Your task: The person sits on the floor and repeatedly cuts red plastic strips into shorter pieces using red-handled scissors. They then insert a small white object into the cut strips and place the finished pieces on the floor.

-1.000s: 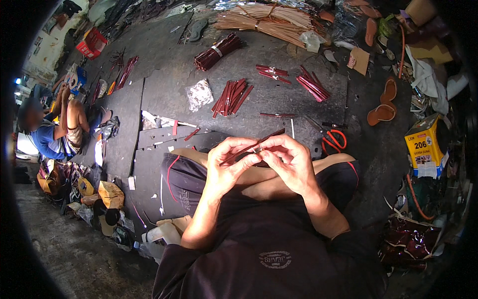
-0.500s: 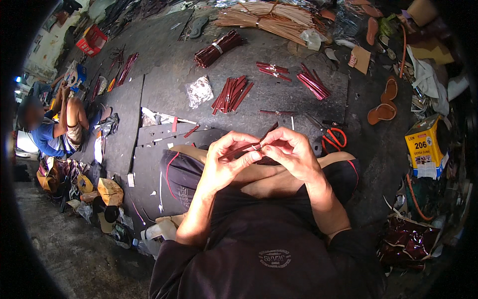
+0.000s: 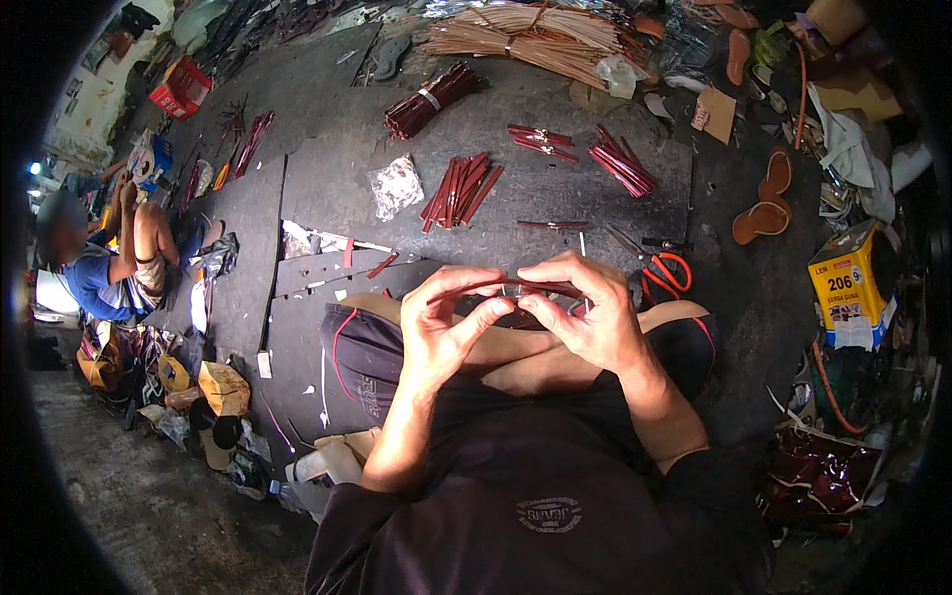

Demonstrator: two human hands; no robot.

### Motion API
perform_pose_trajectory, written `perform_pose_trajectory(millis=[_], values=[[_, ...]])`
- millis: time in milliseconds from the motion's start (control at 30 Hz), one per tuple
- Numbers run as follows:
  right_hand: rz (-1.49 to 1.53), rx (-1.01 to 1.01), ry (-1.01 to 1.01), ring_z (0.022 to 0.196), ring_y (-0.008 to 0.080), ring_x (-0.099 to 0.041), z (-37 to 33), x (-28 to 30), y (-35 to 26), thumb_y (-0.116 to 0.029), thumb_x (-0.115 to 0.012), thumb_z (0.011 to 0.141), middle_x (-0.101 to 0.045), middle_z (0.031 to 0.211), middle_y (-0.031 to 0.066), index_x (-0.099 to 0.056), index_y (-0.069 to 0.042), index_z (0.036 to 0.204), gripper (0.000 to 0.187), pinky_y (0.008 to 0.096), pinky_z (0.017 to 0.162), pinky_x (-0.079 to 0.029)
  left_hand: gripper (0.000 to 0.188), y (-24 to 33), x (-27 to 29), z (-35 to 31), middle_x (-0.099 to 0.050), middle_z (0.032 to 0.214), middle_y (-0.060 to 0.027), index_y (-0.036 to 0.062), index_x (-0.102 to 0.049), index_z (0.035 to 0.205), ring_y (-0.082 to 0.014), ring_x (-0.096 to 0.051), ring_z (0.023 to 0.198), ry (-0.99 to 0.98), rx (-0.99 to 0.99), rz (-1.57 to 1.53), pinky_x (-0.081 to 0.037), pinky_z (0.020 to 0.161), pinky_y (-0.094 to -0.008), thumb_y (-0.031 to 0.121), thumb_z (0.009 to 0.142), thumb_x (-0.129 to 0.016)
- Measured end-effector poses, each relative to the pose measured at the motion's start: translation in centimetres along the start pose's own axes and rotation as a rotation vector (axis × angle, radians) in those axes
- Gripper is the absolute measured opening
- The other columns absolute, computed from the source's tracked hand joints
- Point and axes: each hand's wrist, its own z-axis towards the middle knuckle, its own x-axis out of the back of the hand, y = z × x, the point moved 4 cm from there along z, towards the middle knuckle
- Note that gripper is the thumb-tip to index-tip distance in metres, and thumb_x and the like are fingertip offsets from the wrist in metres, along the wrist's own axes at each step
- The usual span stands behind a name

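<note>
Dark-red strap (image 3: 547, 287) spans the gap between both hands above the crossed legs, a small shiny fitting near its middle. Left hand (image 3: 436, 322) and right hand (image 3: 600, 322) are each curled, thumb and fingers pinching it. Large dark print marks the yellow box (image 3: 850, 288) at right; pale lettering shows on the dark shirt (image 3: 549, 516). Orange-handled scissors (image 3: 666, 276) lie near the right hand.
</note>
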Motion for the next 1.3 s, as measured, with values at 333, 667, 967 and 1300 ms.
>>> perform_pose_trajectory(millis=[333, 667, 967, 1300], values=[[0.102, 0.107, 0.055, 0.081, 0.0191, -0.071, 0.4, 0.4, -1.2, 0.002, -0.073, 0.080, -0.070, 0.089, 0.0120, -0.068, -0.002, 0.102, 0.023, 0.0284, 0.067, -0.056, 0.028, 2.0, -0.3, 0.2, -0.070, 0.095, -0.0147, -0.0025, -0.068, 0.094, -0.0198, -0.068, 0.086, 0.052, -0.314, 0.195, -0.056, 0.076, -0.0308, 0.001, 0.071, -0.083], [0.097, 0.077, -0.007, 0.079, 0.0185, -0.070, 0.8, 0.5, -1.0, 0.001, -0.073, 0.080, -0.070, 0.088, 0.0113, -0.066, -0.001, 0.094, 0.016, 0.0295, 0.064, -0.055, 0.020, 2.2, -0.5, -0.1, -0.068, 0.091, -0.0121, -0.0021, -0.063, 0.088, -0.0177, -0.066, 0.084, 0.053, -0.200, 0.132, -0.054, 0.076, -0.0302, -0.004, 0.075, -0.078], [-0.368, 0.533, 0.066, 0.089, 0.0237, -0.067, 0.3, 0.9, -1.2, -0.001, -0.075, 0.074, -0.066, 0.100, 0.0095, -0.067, -0.006, 0.102, 0.030, 0.0377, 0.085, -0.057, 0.035, -1.7, -0.7, -0.4, -0.067, 0.096, -0.0103, -0.0003, -0.057, 0.112, -0.0185, -0.067, 0.090, -0.003, 0.332, -0.536, -0.055, 0.082, -0.0293, 0.003, 0.082, -0.074], [-0.145, -0.059, -0.156, 0.088, 0.0269, -0.066, -0.2, 2.0, 0.4, -0.014, -0.070, 0.084, -0.068, 0.093, 0.0110, -0.066, -0.004, 0.103, 0.022, 0.0376, 0.078, -0.050, 0.054, 0.3, -1.2, 0.1, -0.069, 0.100, -0.0089, 0.0013, -0.046, 0.134, -0.0133, -0.065, 0.095, -0.094, 0.220, -0.065, -0.051, 0.088, -0.0274, -0.002, 0.085, -0.069]])
